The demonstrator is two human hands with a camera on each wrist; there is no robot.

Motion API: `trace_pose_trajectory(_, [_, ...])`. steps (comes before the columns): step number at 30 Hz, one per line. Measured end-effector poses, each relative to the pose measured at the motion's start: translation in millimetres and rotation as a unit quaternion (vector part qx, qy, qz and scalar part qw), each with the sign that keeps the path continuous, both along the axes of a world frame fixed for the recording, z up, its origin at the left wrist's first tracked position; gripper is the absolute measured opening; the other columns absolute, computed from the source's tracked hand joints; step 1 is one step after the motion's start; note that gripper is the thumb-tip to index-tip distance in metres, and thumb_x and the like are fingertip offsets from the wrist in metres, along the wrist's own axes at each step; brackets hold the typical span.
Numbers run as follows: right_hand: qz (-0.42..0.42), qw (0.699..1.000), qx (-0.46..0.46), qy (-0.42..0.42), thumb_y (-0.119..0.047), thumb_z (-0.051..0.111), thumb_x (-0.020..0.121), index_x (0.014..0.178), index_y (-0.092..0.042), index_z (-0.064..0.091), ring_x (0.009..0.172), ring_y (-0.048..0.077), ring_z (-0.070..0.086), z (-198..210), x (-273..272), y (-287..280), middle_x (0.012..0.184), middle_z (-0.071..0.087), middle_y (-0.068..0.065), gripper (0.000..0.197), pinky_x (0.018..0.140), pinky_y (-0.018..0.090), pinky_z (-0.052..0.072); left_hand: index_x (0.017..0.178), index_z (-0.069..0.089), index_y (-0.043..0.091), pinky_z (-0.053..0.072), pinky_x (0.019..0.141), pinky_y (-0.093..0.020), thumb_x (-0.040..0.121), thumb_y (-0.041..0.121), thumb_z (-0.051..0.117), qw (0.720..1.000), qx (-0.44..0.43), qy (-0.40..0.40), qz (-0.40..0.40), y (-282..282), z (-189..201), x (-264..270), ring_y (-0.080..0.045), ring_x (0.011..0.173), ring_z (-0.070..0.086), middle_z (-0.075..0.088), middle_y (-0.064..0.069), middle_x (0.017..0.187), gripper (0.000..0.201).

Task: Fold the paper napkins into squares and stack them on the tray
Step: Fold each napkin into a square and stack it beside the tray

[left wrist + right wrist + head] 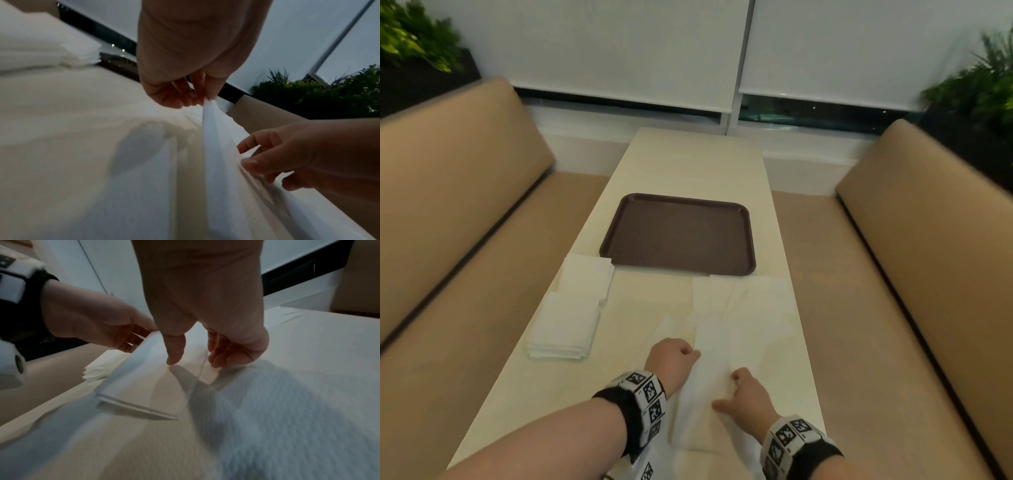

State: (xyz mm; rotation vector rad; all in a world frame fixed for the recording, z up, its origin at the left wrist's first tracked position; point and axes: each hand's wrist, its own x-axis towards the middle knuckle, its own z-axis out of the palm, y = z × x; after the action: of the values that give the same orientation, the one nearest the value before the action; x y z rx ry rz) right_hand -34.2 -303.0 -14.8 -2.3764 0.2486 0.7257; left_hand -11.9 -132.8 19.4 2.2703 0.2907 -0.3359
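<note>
A white paper napkin lies partly folded on other spread-out napkins near the table's front. My left hand pinches its raised edge between thumb and fingers, plain in the left wrist view. My right hand is just right of it; its thumb and loosely bent fingers rest on the napkin without gripping it. The brown tray sits bare behind the spread napkins, in the middle of the table.
Two stacks of white napkins lie at the table's left edge, in front of the tray's left corner. The narrow cream table has tan benches on both sides and window blinds behind.
</note>
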Motion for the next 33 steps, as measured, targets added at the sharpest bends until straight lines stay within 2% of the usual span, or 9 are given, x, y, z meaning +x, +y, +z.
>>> trace_pose_trajectory(5, [-0.010,0.998,0.049,-0.032,-0.042,0.075,0.075,0.139,-0.013,0.038,0.119,0.021,0.052,23.5,19.6,5.5,0.133,0.051,0.006,0.079,0.095,0.028,0.043,0.077,0.053,0.018,0.034,0.061,-0.025,0.096,0.025,0.052,0.997,-0.026,-0.069,0.018,5.1,20.2,8.8,-0.017,0.071,0.051,0.052,0.007,0.068,0.020])
trace_pose_trajectory(8, [-0.053,0.987,0.150,-0.023,-0.036,0.077,0.077,0.141,-0.012,0.036,0.117,0.020,0.054,44.2,32.8,12.1,0.133,0.051,0.006,0.080,0.094,0.030,0.046,0.092,0.051,0.018,0.033,0.064,-0.027,0.099,0.022,0.046,0.992,-0.064,-0.095,0.049,6.2,34.4,13.9,-0.018,0.077,0.051,0.055,0.005,0.077,0.010])
trace_pose_trajectory(12, [-0.136,0.930,0.341,-0.005,-0.017,0.072,0.084,0.118,-0.011,0.056,0.095,0.014,0.064,79.1,42.9,19.4,0.112,0.067,0.003,0.039,0.068,0.021,0.049,0.093,0.058,0.016,0.049,0.076,-0.035,0.097,0.023,0.048,0.971,-0.194,-0.106,0.092,10.3,57.7,25.3,-0.023,0.084,0.061,0.067,-0.005,0.091,0.013])
trace_pose_trajectory(15, [-0.143,0.900,0.409,-0.043,-0.011,0.063,0.090,0.107,-0.008,0.065,0.098,0.023,0.068,102.1,46.9,19.4,0.107,0.072,0.008,0.018,0.077,0.031,0.056,0.090,0.060,0.019,0.050,0.072,-0.037,0.095,0.022,0.052,0.938,-0.299,-0.099,0.142,15.9,76.0,25.9,-0.021,0.078,0.062,0.069,-0.008,0.091,0.011])
trace_pose_trajectory(18, [-0.124,0.892,0.425,-0.089,-0.012,0.062,0.091,0.105,-0.005,0.067,0.095,0.026,0.069,114.1,46.9,16.9,0.102,0.073,0.008,0.017,0.085,0.039,0.056,0.096,0.060,0.012,0.052,0.073,-0.037,0.094,0.013,0.057,0.912,-0.373,-0.098,0.139,21.8,92.7,19.8,-0.020,0.078,0.065,0.070,-0.007,0.088,0.004])
trace_pose_trajectory(21, [-0.121,0.890,0.419,-0.132,-0.018,0.066,0.088,0.094,-0.002,0.063,0.081,0.024,0.064,118.9,46.8,15.0,0.088,0.069,0.007,0.017,0.075,0.037,0.052,0.098,0.063,0.008,0.055,0.074,-0.037,0.091,0.008,0.061,0.919,-0.355,-0.115,0.127,25.9,103.8,15.0,-0.021,0.080,0.069,0.073,-0.010,0.092,0.008])
trace_pose_trajectory(24, [-0.158,0.897,0.360,-0.200,-0.014,0.068,0.086,0.079,-0.009,0.060,0.069,0.020,0.055,120.2,49.5,14.4,0.069,0.058,0.003,0.012,0.069,0.040,0.053,0.090,0.064,0.007,0.053,0.064,-0.029,0.088,0.007,0.065,0.924,-0.332,-0.119,0.146,27.3,104.6,14.8,-0.019,0.074,0.068,0.073,-0.013,0.089,0.003])
trace_pose_trajectory(27, [-0.188,0.904,0.321,-0.212,-0.015,0.067,0.086,0.072,-0.007,0.063,0.066,0.019,0.057,118.9,51.1,12.9,0.067,0.062,0.004,0.017,0.070,0.039,0.056,0.085,0.060,0.003,0.051,0.068,-0.034,0.086,0.006,0.067,0.920,-0.348,-0.097,0.152,25.1,102.7,13.5,-0.023,0.073,0.065,0.071,-0.018,0.087,0.008])
trace_pose_trajectory(33, [-0.146,0.871,0.462,-0.078,-0.013,0.062,0.091,0.104,-0.005,0.066,0.086,0.023,0.067,119.3,47.4,10.4,0.094,0.072,0.007,0.016,0.070,0.032,0.053,0.084,0.059,0.006,0.052,0.068,-0.034,0.088,0.007,0.064,0.921,-0.361,-0.075,0.130,23.8,99.2,13.4,-0.021,0.071,0.064,0.069,-0.009,0.078,0.007])
